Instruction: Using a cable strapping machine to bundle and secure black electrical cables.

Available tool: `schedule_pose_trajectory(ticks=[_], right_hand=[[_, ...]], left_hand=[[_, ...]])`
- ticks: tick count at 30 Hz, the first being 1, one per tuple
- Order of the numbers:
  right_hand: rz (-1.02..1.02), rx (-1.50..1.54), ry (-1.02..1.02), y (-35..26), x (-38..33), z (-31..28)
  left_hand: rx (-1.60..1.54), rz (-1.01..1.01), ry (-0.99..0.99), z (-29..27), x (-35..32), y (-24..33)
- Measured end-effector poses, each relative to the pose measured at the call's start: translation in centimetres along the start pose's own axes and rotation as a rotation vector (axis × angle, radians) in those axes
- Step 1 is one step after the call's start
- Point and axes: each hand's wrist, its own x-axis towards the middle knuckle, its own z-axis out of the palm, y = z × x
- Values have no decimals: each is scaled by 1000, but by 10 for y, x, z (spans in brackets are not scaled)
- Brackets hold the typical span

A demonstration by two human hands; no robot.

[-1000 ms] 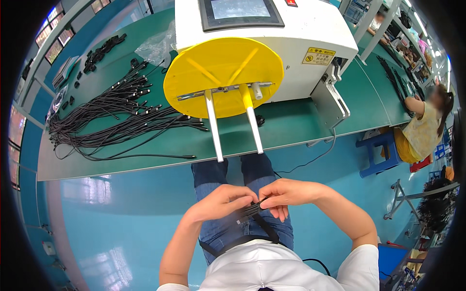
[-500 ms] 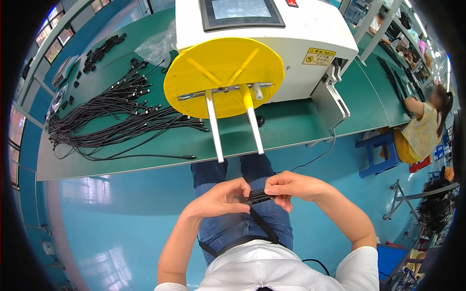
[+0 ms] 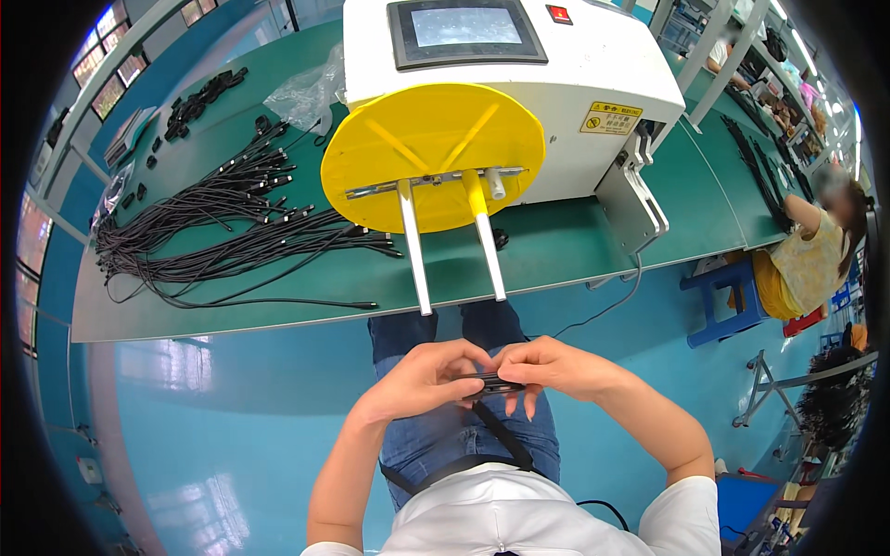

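- One folded cable [image 3: 491, 384], black, sits between both hands in the head view, over the lap [image 3: 417, 449].
- Left hand [image 3: 428, 376]: thumb and curled fingers pinch the folded cable's left part.
- Right hand [image 3: 545, 363]: thumb and fingers pinch its right part, other fingers hanging below.
- Table [image 3: 565, 252], beyond the lap: loose cables [image 3: 176, 236] pile at left, beside a white machine [image 3: 575, 88].
- Yellow disc [image 3: 389, 157] on the machine's front, two rods [image 3: 416, 255] jutting toward the person.
- Far right: a co-worker [image 3: 805, 259] on a blue stool [image 3: 725, 304].

Table [image 3: 565, 239]: one machine [image 3: 579, 74], one yellow disc [image 3: 431, 144]; two long rods [image 3: 416, 250] at front edge. Off it: two hands [image 3: 422, 378], one black bundle [image 3: 492, 384].
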Motion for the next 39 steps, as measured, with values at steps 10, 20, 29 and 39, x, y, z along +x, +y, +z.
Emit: schedule_pose_trajectory(ticks=[10, 20, 29, 39], right_hand=[[-101, 38, 94, -14, 4, 2], [-225, -162, 360, -19, 13, 21], [-285, -102, 477, -9, 28, 21], [-251, -218, 467, -13, 37, 18]], left_hand=[[-267, 23, 253, 5, -3, 5], [98, 113, 491, 19, -6, 10], [758, 377, 620, 3, -5, 5], [551, 224, 598, 20, 17, -11]])
